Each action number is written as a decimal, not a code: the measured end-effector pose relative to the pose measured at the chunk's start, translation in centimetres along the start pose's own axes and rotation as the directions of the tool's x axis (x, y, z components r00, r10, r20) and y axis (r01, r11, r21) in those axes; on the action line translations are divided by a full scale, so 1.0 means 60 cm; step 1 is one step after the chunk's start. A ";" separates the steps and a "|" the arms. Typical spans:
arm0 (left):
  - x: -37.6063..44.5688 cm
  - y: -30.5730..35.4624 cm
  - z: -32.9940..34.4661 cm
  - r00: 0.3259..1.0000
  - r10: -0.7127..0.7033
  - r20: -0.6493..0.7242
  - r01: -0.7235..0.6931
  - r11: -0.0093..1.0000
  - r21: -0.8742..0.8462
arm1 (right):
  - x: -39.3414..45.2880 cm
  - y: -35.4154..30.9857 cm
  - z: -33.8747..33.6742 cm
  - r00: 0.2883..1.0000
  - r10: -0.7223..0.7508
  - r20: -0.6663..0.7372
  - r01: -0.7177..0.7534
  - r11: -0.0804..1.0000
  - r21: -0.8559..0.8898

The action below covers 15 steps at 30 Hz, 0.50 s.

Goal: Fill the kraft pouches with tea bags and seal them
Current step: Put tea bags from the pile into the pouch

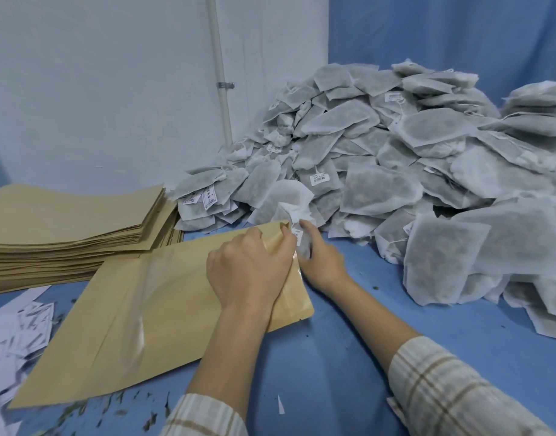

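**Loading a tea bag at the pouch mouth**

Lying flat on the blue bench (349,357), kraft pouch (163,313). Left hand (248,269) grips its open top edge. Right hand (320,262) pinches a white tea bag (294,199) at the mouth. Tea bag heap (411,171) just behind; empty pouch stack (66,228) at left.

Small printed tags (320,178) on tea bags (380,190): barcode-like marks, print too small to read.

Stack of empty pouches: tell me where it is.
The stack of empty pouches sits at the left of the head view, behind the pouch being filled and left of the tea bag heap.
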<state>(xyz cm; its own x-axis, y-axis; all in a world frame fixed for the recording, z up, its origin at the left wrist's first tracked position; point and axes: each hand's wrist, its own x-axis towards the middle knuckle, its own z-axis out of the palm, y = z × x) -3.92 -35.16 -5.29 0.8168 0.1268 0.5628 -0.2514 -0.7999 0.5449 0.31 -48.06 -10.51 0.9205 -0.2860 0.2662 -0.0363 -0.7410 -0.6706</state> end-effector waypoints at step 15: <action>0.007 0.004 -0.012 1.000 -0.007 -0.001 0.007 0.997 -0.071 | -0.100 0.003 -0.148 0.962 -0.231 0.148 0.117 0.834 0.540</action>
<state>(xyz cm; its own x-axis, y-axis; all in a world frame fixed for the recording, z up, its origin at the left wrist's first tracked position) -4.01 -34.89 -4.48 0.8181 0.1326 0.5596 -0.2822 -0.7553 0.5915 -8.70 -51.85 -6.06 0.9511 -0.0146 0.3084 0.2874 -0.3232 -0.9016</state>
